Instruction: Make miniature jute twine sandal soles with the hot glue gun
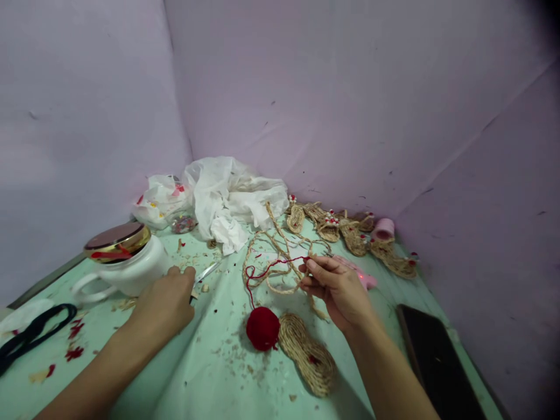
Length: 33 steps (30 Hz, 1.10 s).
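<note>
Dark red yarn [275, 263] is pinched between the thumb and fingers of my right hand [335, 286]. The strand loops down to a red yarn ball [262, 328] on the table. Touching the ball is a woven straw sole [307, 356] with a small red bit on it. My left hand [168, 300] is curled low over the table, beside a white cup. From its fingers sticks out a silver-bladed tool [205, 272]; its dark handle is mostly hidden. Behind the yarn, a long braided straw cord [280, 287] lies in loose loops.
The white cup [140, 271] bears a gold-rimmed round lid [117, 242]. Crumpled white plastic [227, 192] lies at the back. Several small straw slippers [354, 236] line the wall near a pink roll [383, 229]. A dark phone [437, 361] is at right, black cord [35, 335] at left.
</note>
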{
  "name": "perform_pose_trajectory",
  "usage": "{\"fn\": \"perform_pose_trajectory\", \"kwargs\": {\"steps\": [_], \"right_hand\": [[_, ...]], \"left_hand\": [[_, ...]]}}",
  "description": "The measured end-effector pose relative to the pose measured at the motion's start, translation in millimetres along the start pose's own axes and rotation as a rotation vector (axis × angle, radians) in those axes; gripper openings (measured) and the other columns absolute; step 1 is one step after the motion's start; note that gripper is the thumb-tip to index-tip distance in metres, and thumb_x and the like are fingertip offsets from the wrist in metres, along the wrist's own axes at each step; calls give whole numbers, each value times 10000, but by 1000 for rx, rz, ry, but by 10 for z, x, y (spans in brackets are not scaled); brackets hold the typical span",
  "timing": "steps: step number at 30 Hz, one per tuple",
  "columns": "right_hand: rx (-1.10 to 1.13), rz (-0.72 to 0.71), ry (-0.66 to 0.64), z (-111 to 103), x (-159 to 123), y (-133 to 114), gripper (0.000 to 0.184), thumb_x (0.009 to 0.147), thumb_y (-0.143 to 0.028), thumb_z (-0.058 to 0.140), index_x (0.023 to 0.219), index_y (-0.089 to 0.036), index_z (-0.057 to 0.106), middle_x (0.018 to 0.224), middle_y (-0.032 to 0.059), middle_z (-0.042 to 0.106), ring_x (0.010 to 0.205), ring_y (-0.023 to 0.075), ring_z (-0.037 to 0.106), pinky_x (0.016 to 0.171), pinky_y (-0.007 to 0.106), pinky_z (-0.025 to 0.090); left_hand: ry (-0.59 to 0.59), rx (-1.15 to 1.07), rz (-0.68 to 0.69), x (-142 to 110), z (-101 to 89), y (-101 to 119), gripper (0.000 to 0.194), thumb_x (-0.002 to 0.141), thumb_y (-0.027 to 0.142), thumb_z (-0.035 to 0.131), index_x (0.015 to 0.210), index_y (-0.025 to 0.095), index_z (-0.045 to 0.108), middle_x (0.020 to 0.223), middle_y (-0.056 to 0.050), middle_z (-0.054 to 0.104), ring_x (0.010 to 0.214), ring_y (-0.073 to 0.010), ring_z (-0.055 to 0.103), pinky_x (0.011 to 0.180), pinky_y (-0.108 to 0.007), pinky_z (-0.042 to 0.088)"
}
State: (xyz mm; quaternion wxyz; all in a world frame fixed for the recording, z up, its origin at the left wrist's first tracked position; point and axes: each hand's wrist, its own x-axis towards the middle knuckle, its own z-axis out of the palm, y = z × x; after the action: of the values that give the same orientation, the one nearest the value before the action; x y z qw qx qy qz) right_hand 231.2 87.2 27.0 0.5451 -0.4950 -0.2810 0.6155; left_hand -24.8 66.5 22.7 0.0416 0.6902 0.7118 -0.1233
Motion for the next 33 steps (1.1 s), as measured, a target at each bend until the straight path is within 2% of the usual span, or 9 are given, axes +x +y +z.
{"fn": "perform_pose_trajectory", "kwargs": {"steps": [7,13,17,22,26,29,31,33], "right_hand": [[-37,-44,27,-29,9,-18,293,463,-278,811,675,-151,653,626,10,681,444,91,579,482,238,499],[-60,-71,41,-24,19,-26,283,466,-286,799,664,-150,648,614,5,666,443,83,557,484,241,491],[-55,-82,51,-35,24,-43,280,474,-287,793,671,-154,645,604,-5,654,453,84,553,485,244,488],[-58,-95,51,-52,9,-69,276,487,-280,782,686,-154,639,614,-4,662,451,78,547,462,226,479],[-66,-81,19,-39,1,-67,273,501,-280,770,702,-158,631,612,-8,672,413,74,550,424,210,475],[-68,-68,13,-28,8,-55,266,498,-274,772,692,-154,634,603,-1,676,398,77,554,408,206,474],[-72,-61,9,-26,14,-48,261,494,-273,776,679,-150,639,602,5,677,400,81,558,409,208,479],[-76,-55,5,-28,19,-40,259,487,-277,780,668,-149,645,603,9,678,406,83,563,415,212,485]], "left_hand": [[30,16,42,22,35,-35,319,628,43,381,894,151,522,903,-122,533,709,-240,596,513,-295,336],[154,-173,95,-17,-14,-34,286,715,103,344,931,183,512,928,-87,522,756,-226,570,618,-312,382],[72,-176,213,-74,33,70,296,694,64,345,896,200,514,938,-74,537,753,-210,577,625,-304,377],[-9,-34,150,-87,74,175,262,703,116,362,900,179,523,833,-127,597,709,-307,601,519,-331,345],[-20,-47,96,-55,29,109,276,711,195,389,938,184,546,751,-137,643,725,-355,602,509,-343,343],[0,-298,115,-28,-32,-10,341,695,247,437,1015,185,538,705,-80,628,688,-279,591,559,-334,377],[-33,-624,96,-23,-86,-96,404,675,315,494,1059,190,515,691,-33,600,618,-208,565,541,-298,395],[-88,-966,27,-36,-138,-160,472,629,376,566,1064,203,506,745,-24,599,576,-167,544,451,-252,369]]}}
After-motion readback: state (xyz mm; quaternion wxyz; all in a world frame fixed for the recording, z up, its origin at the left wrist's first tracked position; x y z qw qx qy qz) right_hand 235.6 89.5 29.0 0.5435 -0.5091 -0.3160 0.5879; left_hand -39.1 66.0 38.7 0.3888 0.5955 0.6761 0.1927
